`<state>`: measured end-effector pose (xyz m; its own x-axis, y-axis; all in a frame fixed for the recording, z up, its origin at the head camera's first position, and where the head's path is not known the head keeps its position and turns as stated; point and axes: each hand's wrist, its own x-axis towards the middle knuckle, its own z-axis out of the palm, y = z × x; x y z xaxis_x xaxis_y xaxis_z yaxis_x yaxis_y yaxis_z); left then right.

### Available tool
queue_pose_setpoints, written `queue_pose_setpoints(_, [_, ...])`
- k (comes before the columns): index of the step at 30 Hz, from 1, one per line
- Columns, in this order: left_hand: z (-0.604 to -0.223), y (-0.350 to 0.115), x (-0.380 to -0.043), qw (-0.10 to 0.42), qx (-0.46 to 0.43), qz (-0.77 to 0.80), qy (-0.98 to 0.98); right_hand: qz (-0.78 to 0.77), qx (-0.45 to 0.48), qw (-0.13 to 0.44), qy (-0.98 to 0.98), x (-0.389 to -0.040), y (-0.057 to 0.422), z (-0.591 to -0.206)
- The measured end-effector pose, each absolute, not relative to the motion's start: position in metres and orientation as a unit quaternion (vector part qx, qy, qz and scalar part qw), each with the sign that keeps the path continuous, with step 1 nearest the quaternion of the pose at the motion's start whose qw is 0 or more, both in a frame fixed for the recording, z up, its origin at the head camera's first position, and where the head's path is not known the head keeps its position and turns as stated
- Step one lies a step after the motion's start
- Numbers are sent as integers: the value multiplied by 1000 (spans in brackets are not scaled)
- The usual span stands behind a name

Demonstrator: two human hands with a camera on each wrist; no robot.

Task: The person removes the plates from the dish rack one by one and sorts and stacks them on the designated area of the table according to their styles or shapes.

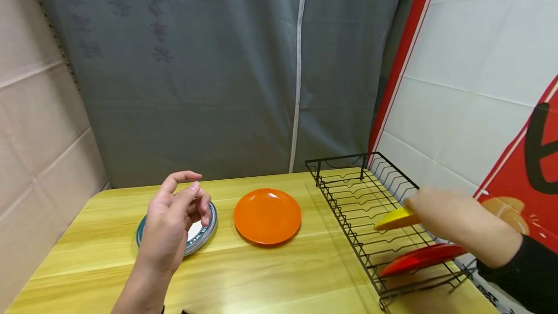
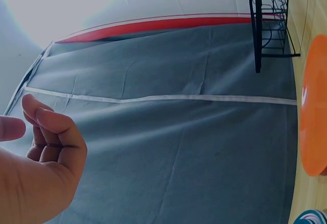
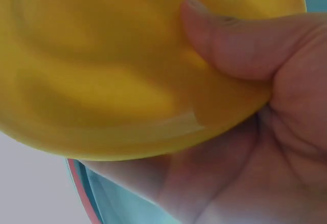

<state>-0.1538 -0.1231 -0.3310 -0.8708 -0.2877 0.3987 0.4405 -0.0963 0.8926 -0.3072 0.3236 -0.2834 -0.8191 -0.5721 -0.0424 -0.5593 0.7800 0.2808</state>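
Note:
My right hand point(image 1: 455, 219) grips a yellow plate point(image 1: 394, 220) by its edge, over the black wire dish rack point(image 1: 342, 157). In the right wrist view the thumb presses on one face of the yellow plate point(image 3: 102, 81), and the fingers pass behind it. A red plate point(image 1: 418, 259) stands tilted at the rack's near end, below the right hand. My left hand point(image 1: 170, 219) hovers with loosely curled fingers and nothing in them. Behind it, partly covered, lies a stack of white plates with blue-green rims point(image 1: 212, 227). An orange plate point(image 1: 267, 216) lies flat between the stack and the rack.
The wooden table point(image 1: 235, 285) ends at a grey curtain point(image 1: 196, 86) at the back. A pale cloth wall point(image 1: 39, 125) borders it on the left. To the right, close beside the rack, hangs a white and red printed sheet point(image 1: 471, 62).

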Motion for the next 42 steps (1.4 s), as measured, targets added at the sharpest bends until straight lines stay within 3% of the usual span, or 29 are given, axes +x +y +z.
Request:
queue_pose_setpoints(8, [-332, -115, -152, 238, -66, -732, -635, -69, 247, 22, -966, -283, 299, -226])
queue_pose_setpoints(10, [-332, -113, -152, 236, -68, -731, -636, -38, 273, 69, -959, -274, 292, -222])
queue_pose_setpoints(16, [-330, -104, -152, 229, -64, -719, -653, 141, 452, 293, -830, -257, 257, -239])
queue_pose_setpoints(22, [-326, -94, -152, 242, -81, -677, -690, 341, 483, 346, -729, -251, 217, -264])
queue_pose_setpoints(25, [-325, -90, -152, 242, -121, -657, -703, 420, 462, 342, -702, -249, 202, -275])
queue_pose_setpoints(33, [-333, -76, -158, 242, -278, -703, -609, 555, 340, 254, -715, -238, 185, -301])
queue_pose_setpoints(38, [-336, -69, -161, 252, -296, -733, -559, 604, 281, 204, -718, -233, 178, -309])
queue_pose_setpoints(42, [-338, -65, -163, 282, -282, -746, -533, 622, 315, 175, -695, -232, 172, -311])
